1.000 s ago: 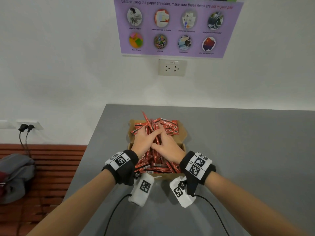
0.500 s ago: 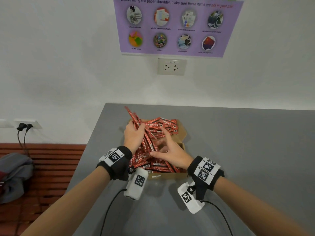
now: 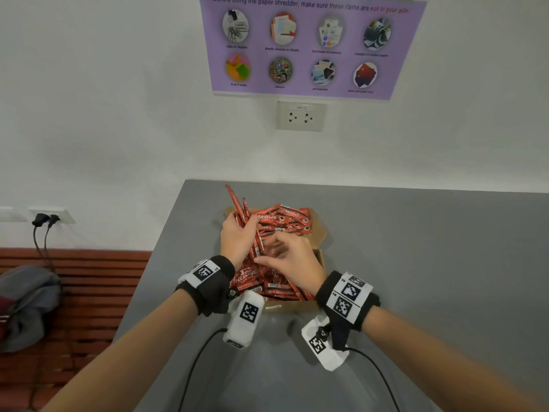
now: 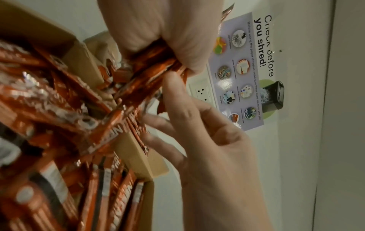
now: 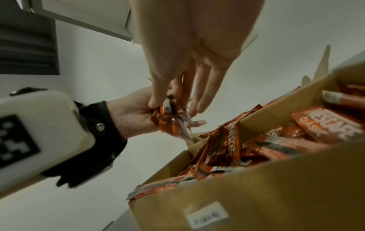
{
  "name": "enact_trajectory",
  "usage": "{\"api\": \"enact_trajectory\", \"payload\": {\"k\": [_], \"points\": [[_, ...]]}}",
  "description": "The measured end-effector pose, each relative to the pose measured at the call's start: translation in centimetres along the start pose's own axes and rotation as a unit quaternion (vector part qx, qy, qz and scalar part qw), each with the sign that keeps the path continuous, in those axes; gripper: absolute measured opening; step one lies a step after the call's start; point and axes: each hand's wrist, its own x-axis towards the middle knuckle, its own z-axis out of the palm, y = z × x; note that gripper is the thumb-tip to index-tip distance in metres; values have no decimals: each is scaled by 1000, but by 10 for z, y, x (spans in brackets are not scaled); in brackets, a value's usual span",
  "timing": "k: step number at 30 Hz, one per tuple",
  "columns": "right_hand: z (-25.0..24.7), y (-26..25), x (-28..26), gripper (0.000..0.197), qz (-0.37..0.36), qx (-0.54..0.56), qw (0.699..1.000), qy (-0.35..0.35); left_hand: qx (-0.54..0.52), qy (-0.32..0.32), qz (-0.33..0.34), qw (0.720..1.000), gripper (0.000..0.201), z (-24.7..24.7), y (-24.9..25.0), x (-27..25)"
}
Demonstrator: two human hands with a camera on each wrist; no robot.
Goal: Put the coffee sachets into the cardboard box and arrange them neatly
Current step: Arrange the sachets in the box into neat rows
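Table (image 3: 416,263) spreads right of box (image 3: 319,231) | left fingers (image 3: 250,224) clamp sachets (image 3: 236,203) | right fingers (image 5: 207,81) pinch them

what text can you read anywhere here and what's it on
"Before using the paper shredder, make sure these items are not in your pile": purple poster
"Check before you shred!": same poster, left wrist view
"NESCAFE CLASSIC": coffee sachets
"clips or staples", "Post-it notes", "stickers", "photographs": poster captions
Too small or blurred: wall socket label, white sticker on cardboard box, other captions
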Motion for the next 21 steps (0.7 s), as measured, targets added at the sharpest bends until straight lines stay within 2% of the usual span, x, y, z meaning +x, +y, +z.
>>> {"api": "enact_trajectory", "payload": {"k": [2,4,8,11,13,14,16,17,19,21], "points": [[-5,5,-1,49,-5,-19,999,-40,4,-13,-5,1000,11,-6,-1,3],[-8,11,-5,64,-20,-25,997,-64,-9,-25,-12,1000,6,-10,1,4],[-4,7,-11,42,-50,-8,993,-108,-55,-53,-42,996,7,-6,11,0],[-1,4,-8,23,-82,-43,993,-76,-72,-82,-53,993,13,-1,13,-5],[-2,4,-4,21,-83,-43,994,-48,-58,-105,-65,991,24,-1,11,-8],[-4,4,-3,22,-81,-48,994,-58,-47,-113,-69,990,27,-1,8,-10],[-12,2,2,26,-84,-98,986,-108,-22,-129,-64,989,27,-3,6,-12],[-19,1,7,28,-80,-120,983,-111,-10,-139,-56,989,33,-4,6,-13],[-33,-1,18,38,-64,-108,990,-58,18,-172,-53,983,44,-8,8,-13],[-42,-5,30,62,-65,-74,995,-22,30,-209,-59,976,26,-8,13,-14]]}}
